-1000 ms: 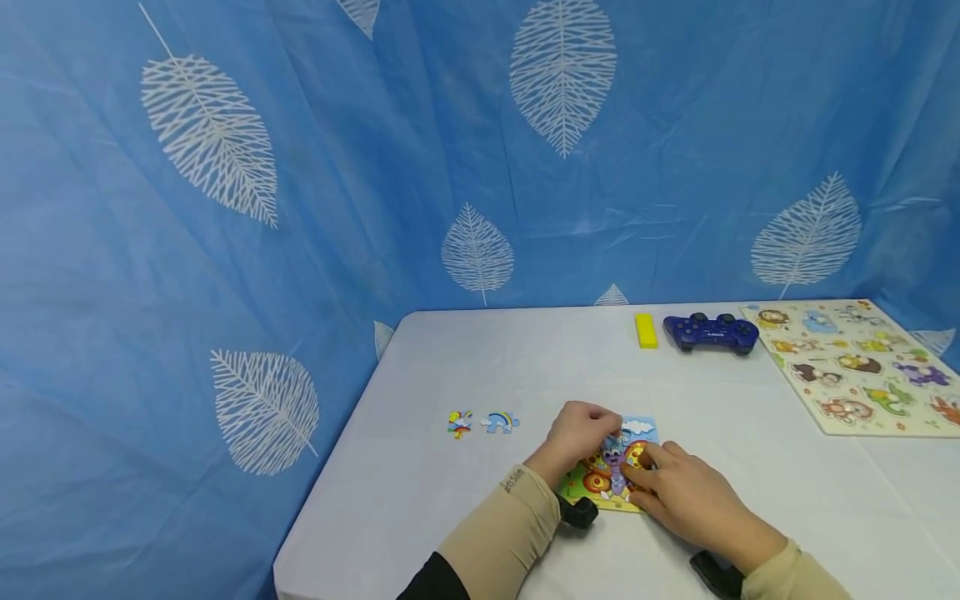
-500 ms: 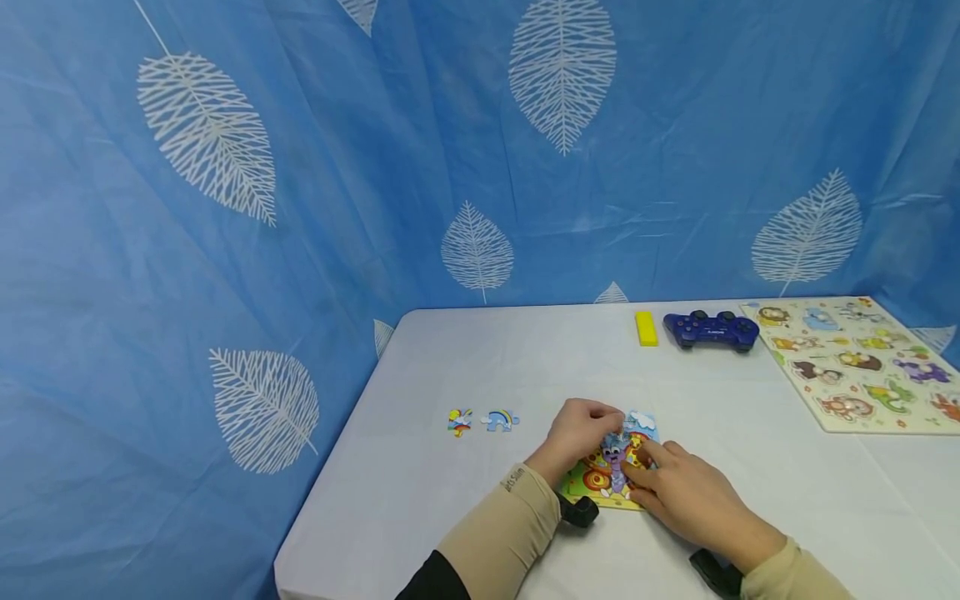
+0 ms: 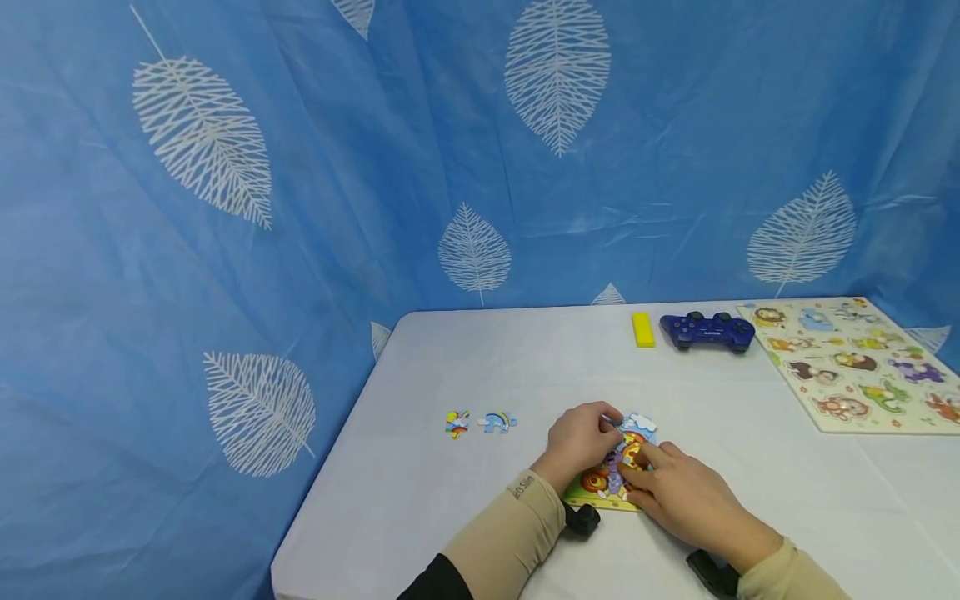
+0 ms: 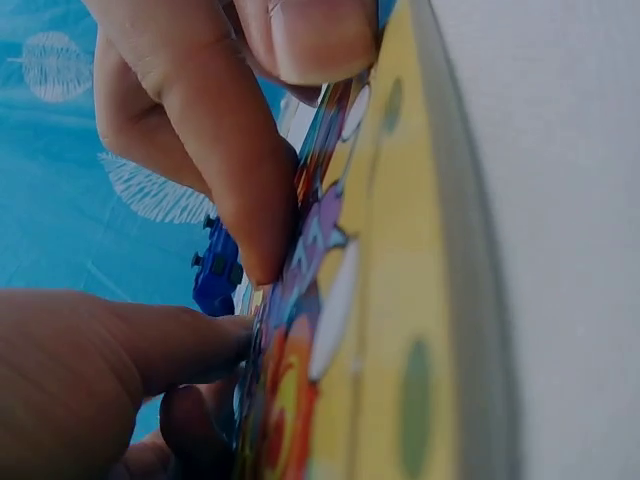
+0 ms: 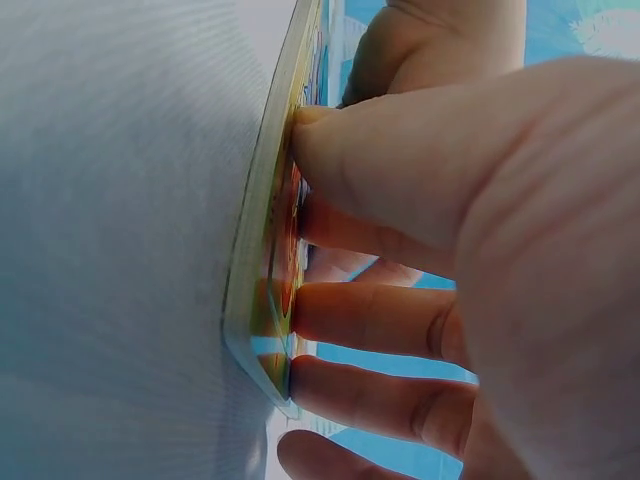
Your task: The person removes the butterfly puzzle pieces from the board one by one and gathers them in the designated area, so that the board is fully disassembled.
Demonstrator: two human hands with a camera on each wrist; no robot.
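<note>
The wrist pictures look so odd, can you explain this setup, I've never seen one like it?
There's no robot here, just a person's left hand and right hand. The wide picture comes from a camera on the head; the two close ones come from cameras on each wrist, which see a puzzle nearly edge-on. It lies on a white table with a loose rainbow piece, another loose piece, a yellow block, a blue controller and a larger animal board. The right hand presses on the puzzle. The left hand is at its upper left; whether it pinches a piece is hidden.
</note>
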